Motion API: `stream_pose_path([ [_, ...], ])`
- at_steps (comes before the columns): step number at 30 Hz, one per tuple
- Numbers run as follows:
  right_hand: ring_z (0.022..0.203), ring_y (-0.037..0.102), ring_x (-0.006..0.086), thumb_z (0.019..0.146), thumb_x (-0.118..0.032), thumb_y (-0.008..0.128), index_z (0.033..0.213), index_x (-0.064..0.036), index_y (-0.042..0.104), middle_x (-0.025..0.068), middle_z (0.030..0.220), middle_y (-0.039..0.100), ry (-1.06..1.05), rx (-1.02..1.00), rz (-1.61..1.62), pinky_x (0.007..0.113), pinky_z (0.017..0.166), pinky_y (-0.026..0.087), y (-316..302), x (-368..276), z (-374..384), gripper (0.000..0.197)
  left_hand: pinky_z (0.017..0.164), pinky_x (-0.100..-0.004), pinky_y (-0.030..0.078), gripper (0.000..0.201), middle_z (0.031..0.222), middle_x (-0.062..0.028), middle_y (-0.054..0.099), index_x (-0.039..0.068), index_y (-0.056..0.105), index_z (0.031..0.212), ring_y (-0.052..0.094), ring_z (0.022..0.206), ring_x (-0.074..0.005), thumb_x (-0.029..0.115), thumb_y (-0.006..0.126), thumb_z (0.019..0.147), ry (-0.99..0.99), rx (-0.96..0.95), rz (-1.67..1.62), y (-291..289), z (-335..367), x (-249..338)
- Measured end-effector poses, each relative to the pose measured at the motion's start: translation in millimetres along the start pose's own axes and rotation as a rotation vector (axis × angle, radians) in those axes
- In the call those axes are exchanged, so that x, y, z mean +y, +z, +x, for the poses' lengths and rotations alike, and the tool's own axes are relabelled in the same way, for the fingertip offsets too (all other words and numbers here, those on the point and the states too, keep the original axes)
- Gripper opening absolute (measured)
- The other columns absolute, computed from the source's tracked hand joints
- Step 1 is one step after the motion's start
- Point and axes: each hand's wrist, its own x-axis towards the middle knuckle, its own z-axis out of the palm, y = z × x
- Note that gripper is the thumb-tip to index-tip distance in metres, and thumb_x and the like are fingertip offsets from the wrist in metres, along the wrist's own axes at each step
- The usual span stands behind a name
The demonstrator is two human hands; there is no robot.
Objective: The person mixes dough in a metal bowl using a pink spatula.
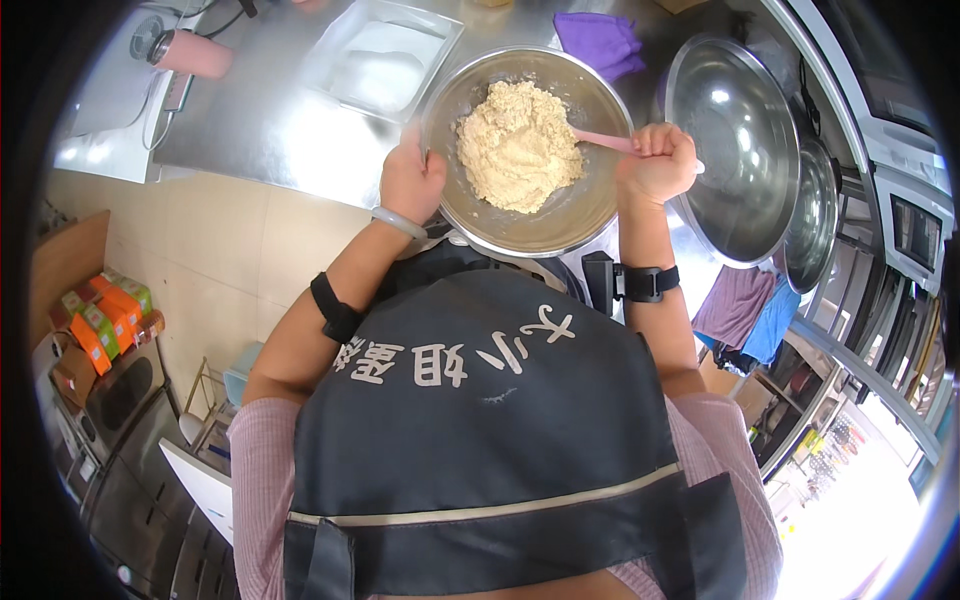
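Observation:
A wide steel mixing bowl (462, 212) stands at the counter's near edge, close against my apron. Inside it lies a lumpy mound of pale beige dough (520, 150). With my left hand (412, 180) I grip the bowl's left rim, thumb over the edge. My right hand (660, 163) is wrapped round the handle of a pink spatula (603, 139) at the bowl's right rim. The spatula reaches leftward into the dough, and its blade is hidden there.
Behind the bowl, a white rectangular tray (330, 85) and a folded purple cloth (600, 42) lie on the steel counter (240, 120). Two large steel bowls (735, 150) lean on the right. A pink tumbler (195, 54) lies far left. Cloths (738, 305) hang at the right.

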Motion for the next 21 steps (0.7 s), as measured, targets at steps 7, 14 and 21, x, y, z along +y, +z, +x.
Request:
stream_pose_path([
  [7, 0.049, 0.038, 0.0137, 0.070, 0.003, 0.046, 0.056, -0.0023, 0.041, 0.0034, 0.055, 0.041, 0.065, -0.690, -0.147, 0.027, 0.049, 0.037, 22, -37, -72, 0.016, 0.059, -0.0423, 0.044, 0.036, 0.071, -0.0221, 0.057, 0.003, 0.048, 0.111, 0.056, 0.063, -0.0368, 0.006, 0.048, 0.075, 0.006, 0.049, 0.040, 5, -3, 3],
  [14, 0.050, 0.040, 0.0172, 0.069, 0.006, 0.052, 0.056, -0.0009, 0.039, 0.0061, 0.055, 0.043, 0.109, -1.122, -0.457, 0.026, 0.052, 0.035, 16, -29, -58, 0.020, 0.069, -0.0436, 0.046, 0.042, 0.085, -0.0259, 0.058, 0.000, 0.046, 0.116, 0.057, 0.077, -0.0407, 0.011, 0.050, 0.076, -0.037, 0.048, 0.066, 12, 9, -18],
  [21, 0.053, 0.035, 0.0097, 0.080, -0.004, 0.052, 0.053, -0.0032, 0.041, 0.0004, 0.057, 0.035, -0.005, -0.933, -0.533, 0.028, 0.052, 0.045, 12, -2, -50, 0.029, 0.089, -0.0434, 0.040, 0.043, 0.116, -0.0233, 0.049, 0.001, 0.046, 0.116, 0.049, 0.105, -0.0369, 0.011, 0.052, 0.075, -0.234, -0.228, 0.282, -5, 12, -16],
])
